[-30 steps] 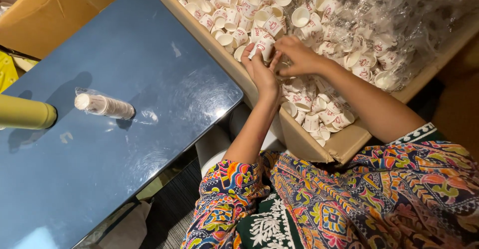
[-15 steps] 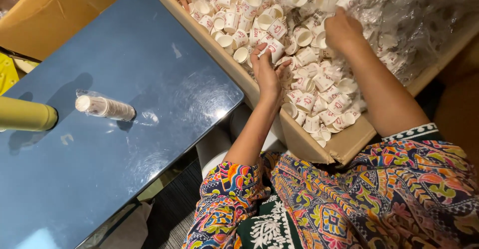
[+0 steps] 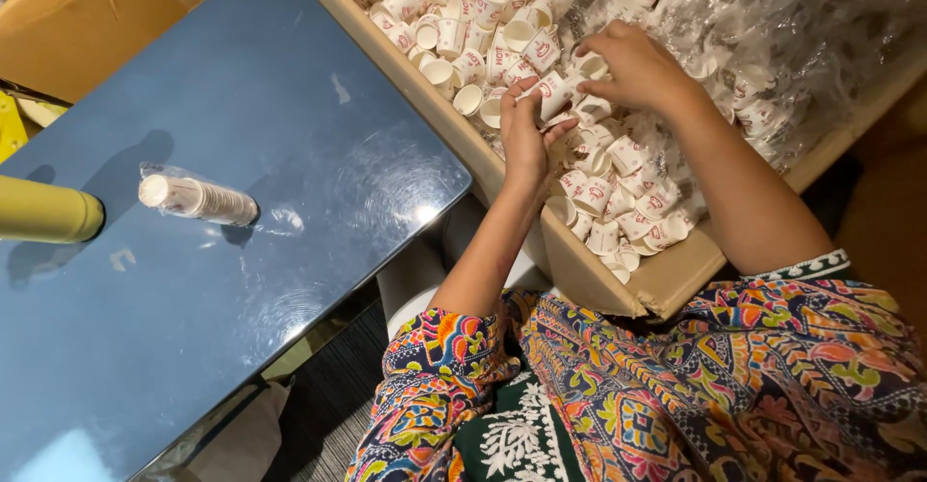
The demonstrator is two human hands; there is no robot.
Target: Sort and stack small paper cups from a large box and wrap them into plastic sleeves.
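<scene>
1. Blue table: glossy, filling the left half of the view, its right edge running alongside the carton.
2. Cardboard carton: long and open-topped, lying diagonally from the top centre down to the lower right, just beside the table edge; lined with crinkled clear plastic on its far side.
3. Loose paper cups: small, white with red print, heaped in the carton in every direction, some upright, some tipped over.
4. Flattened brown cardboard: at the top left corner, beyond the table.
5. Yellow cylinder: lying on its side at the table's left edge, partly out of view.
6. Sleeve of stacked cups: wrapped in clear film, lying on its side on the table just right of the cylinder, well apart from the carton.
7. Right hand: palm down on the heap, fingers curled among the cups, touching them; whether clamped on one, cannot tell.
8. Left hand: inside the carton near its table-side wall, fingers closed around a single cup.
9. Held cup: tilted, at the left fingertips just above the heap, close beside the right hand.
</scene>
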